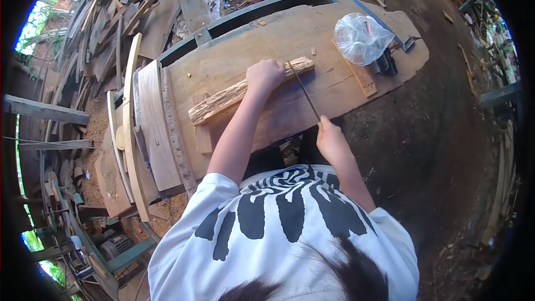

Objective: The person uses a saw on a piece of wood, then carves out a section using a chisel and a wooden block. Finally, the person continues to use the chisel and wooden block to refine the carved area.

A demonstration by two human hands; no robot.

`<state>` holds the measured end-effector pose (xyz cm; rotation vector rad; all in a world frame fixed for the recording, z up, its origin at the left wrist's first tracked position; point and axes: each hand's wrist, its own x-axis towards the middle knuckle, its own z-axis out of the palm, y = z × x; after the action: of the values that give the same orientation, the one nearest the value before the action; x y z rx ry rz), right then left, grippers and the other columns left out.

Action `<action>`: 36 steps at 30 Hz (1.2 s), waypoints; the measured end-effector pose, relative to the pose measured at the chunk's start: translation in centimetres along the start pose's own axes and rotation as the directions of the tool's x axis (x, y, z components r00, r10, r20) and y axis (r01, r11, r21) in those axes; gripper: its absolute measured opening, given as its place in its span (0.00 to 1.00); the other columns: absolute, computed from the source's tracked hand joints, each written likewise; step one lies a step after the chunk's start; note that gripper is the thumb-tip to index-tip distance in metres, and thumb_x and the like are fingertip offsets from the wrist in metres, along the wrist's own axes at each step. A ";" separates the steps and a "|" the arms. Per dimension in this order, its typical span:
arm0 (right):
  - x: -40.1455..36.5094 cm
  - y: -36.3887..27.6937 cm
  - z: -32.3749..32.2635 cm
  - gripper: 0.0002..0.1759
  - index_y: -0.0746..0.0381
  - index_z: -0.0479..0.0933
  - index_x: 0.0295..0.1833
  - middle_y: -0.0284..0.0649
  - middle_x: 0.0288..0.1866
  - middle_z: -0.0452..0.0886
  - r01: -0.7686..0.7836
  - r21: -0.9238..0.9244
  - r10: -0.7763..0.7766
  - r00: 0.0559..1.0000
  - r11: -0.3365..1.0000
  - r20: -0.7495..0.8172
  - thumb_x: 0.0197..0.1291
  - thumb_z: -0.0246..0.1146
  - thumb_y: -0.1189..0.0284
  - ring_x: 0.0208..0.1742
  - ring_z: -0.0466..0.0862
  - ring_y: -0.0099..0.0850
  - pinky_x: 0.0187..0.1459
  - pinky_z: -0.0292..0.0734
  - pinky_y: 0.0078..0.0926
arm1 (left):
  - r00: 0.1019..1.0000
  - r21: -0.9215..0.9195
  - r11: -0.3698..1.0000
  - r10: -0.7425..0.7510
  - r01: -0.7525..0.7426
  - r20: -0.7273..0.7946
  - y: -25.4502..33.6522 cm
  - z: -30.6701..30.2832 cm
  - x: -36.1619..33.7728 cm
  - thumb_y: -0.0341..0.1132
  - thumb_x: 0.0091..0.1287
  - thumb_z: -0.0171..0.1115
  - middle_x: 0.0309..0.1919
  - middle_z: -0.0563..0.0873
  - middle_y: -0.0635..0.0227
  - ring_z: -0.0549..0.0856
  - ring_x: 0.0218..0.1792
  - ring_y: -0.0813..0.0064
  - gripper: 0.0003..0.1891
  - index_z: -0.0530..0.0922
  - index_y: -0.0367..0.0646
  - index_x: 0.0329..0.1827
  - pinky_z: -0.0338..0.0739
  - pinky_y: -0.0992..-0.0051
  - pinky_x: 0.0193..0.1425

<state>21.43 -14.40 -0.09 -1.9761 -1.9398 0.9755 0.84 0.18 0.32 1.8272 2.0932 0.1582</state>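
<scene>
A rough-carved length of wood (228, 99) lies slantwise on the wooden work board (239, 47), its left end resting across a small flat block (204, 140). My left hand (266, 75) grips the carved wood from above, right of its middle. In my right hand (330, 132), at the near edge of the board, is a long thin dark tool (304, 90), narrow like a file or a blade seen edge-on. Its far tip overlaps the wood just right of my left hand. The fingers of my right hand are wrapped round its near end.
A clear plastic bag (362, 39) sits at the board's right, by a flat wooden strip (356, 72) and a dark metal bar (382, 22). Planks (156, 122) stand at the left end. Scrap wood (161, 19) is heaped behind, with machinery (114, 248) lower left.
</scene>
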 end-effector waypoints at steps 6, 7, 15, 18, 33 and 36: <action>8.7 -3.6 1.2 0.12 0.63 0.70 0.51 0.64 0.42 0.80 0.073 -0.002 -0.073 0.997 0.997 -0.038 0.71 0.47 0.69 0.51 0.79 0.62 0.49 0.76 0.57 | 1.000 -0.010 1.000 0.016 -0.016 0.015 0.2 -0.1 -0.5 0.48 0.67 0.41 0.40 0.87 0.46 0.87 0.45 0.50 0.27 0.86 0.38 0.39 0.79 0.56 0.54; 9.4 -4.1 1.2 0.11 0.63 0.70 0.51 0.64 0.43 0.80 0.069 -0.032 -0.070 0.997 0.997 -0.032 0.71 0.47 0.69 0.51 0.79 0.61 0.49 0.76 0.57 | 1.000 -0.009 1.000 0.006 -0.006 0.006 0.2 -0.1 -0.5 0.48 0.67 0.41 0.40 0.87 0.46 0.87 0.45 0.50 0.27 0.86 0.38 0.39 0.79 0.56 0.54; -0.3 -0.3 0.0 0.13 0.63 0.72 0.53 0.64 0.40 0.80 -0.012 0.009 0.012 1.000 1.000 -0.007 0.72 0.49 0.68 0.48 0.79 0.63 0.47 0.74 0.57 | 0.999 -0.029 0.999 -0.020 0.021 0.036 -0.1 -0.1 0.4 0.49 0.67 0.42 0.42 0.87 0.48 0.87 0.46 0.51 0.26 0.86 0.39 0.41 0.79 0.58 0.55; -1.5 -0.6 0.1 0.14 0.63 0.72 0.54 0.64 0.40 0.80 -0.045 -0.001 0.045 0.999 0.999 0.009 0.72 0.49 0.67 0.48 0.79 0.63 0.47 0.74 0.57 | 0.998 -0.021 0.999 -0.030 0.031 0.052 0.0 0.1 0.4 0.48 0.67 0.42 0.42 0.87 0.49 0.87 0.46 0.51 0.26 0.86 0.39 0.41 0.79 0.58 0.55; -4.5 -0.2 -4.3 0.14 0.66 0.74 0.47 0.61 0.41 0.81 -0.047 -0.002 0.047 0.998 0.999 0.034 0.72 0.51 0.65 0.49 0.78 0.61 0.47 0.74 0.50 | 1.000 0.015 1.000 0.013 -0.012 -0.013 0.0 0.2 -0.6 0.47 0.68 0.39 0.40 0.87 0.47 0.87 0.44 0.51 0.27 0.86 0.37 0.39 0.79 0.57 0.53; -6.4 1.6 -6.0 0.14 0.67 0.72 0.45 0.60 0.39 0.80 -0.069 0.015 0.068 0.995 0.997 0.067 0.73 0.51 0.65 0.47 0.79 0.60 0.46 0.74 0.49 | 1.000 0.013 1.000 0.014 -0.013 -0.016 0.1 0.3 -0.4 0.47 0.69 0.39 0.40 0.87 0.47 0.87 0.45 0.51 0.27 0.86 0.37 0.38 0.79 0.57 0.54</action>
<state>26.71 -18.87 5.54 -2.0379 -1.9014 1.0844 1.03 -0.28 0.16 1.8538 2.0976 0.1634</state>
